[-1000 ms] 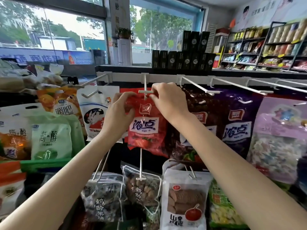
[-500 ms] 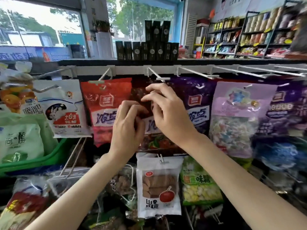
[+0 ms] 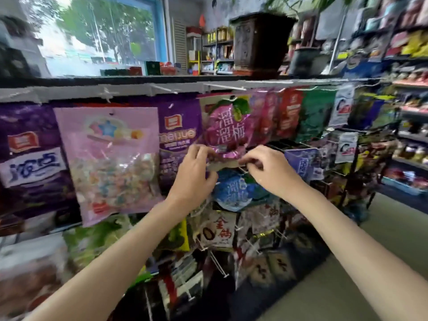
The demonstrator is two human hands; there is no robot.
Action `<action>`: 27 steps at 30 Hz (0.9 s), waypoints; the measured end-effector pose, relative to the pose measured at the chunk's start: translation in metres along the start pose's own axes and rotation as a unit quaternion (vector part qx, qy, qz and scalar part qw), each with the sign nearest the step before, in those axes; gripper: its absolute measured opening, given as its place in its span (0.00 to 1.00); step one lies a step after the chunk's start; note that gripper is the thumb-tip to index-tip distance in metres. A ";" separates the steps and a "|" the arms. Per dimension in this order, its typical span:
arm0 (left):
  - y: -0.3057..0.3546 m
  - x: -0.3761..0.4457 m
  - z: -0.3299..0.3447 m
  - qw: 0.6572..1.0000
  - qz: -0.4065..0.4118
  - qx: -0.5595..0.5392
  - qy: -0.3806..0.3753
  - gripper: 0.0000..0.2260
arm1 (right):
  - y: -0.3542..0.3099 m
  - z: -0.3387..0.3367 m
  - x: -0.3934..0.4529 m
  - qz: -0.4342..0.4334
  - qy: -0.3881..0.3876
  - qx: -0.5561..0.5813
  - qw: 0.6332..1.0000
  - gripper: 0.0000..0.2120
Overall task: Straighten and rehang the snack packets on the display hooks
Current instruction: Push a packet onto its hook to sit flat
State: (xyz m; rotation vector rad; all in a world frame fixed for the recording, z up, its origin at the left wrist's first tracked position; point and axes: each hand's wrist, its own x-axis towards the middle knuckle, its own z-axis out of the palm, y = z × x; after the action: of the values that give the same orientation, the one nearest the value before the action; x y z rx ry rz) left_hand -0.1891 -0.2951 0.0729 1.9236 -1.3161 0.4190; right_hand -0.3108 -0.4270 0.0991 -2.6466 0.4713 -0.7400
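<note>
At the middle of the display rack, a magenta plum packet (image 3: 225, 126) is seen hanging from the top rail (image 3: 69, 92); its lower edge is pinched from both sides. The left hand (image 3: 193, 174) is closed on the packet's bottom left corner, thumb and forefinger narrowed onto the foil. The right hand (image 3: 268, 169) is closed on the bottom right corner in the same way, fingers curled inward. Between the two hands a strip of the packet's lower seam is stretched roughly level.

Directly below, partly covered by both hands, a blue packet (image 3: 234, 191) is hung on a lower hook; whether it is touched cannot be told, owing to blur. To the left, a pink transparent bag (image 3: 111, 163) is hung flat, and small multicoloured sweets are visible through its lower half. Beside it on the far left a purple packet (image 3: 30, 158) with white lettering is noted, and another purple packet (image 3: 179, 133) is partly tucked behind the pink bag and the magenta one. To the right, red and green packets (image 3: 305, 114) are hung overlapping along the same rail. A white packet with dark characters (image 3: 218, 230) is hung lower down. Bare white hooks (image 3: 218, 266) are seen projecting near the bottom. On the surface above the rack, a dark wooden planter (image 3: 257, 42) is set.
</note>
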 end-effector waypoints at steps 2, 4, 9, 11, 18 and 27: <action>0.032 0.022 0.033 1.000 0.005 -0.015 -0.027 0.15 | 0.044 -0.026 -0.005 0.035 -0.017 -0.017 0.999 0.11; 0.057 0.047 0.061 0.999 0.014 -0.031 -0.040 0.15 | 0.081 -0.046 -0.006 0.055 -0.034 -0.019 0.998 0.11; 0.097 0.117 0.133 0.997 0.007 -0.005 -0.076 0.20 | 0.156 -0.075 0.005 0.081 -0.016 -0.011 0.997 0.10; 0.102 0.142 0.164 0.996 0.014 0.024 -0.088 0.22 | 0.186 -0.080 0.016 0.095 -0.012 -0.021 0.995 0.10; 0.079 0.258 0.260 0.990 0.011 0.085 -0.110 0.24 | 0.306 -0.092 0.101 0.155 -0.074 -0.054 0.984 0.15; 0.078 0.375 0.330 0.967 -0.198 -0.154 0.039 0.17 | 0.396 -0.123 0.224 0.149 -0.067 0.058 0.985 0.31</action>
State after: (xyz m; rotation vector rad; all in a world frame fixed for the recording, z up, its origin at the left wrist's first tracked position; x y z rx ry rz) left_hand -0.1498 -0.7963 0.1233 1.8243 -0.8557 0.0816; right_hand -0.2842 -0.8962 0.1298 -2.4239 0.7404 -0.4777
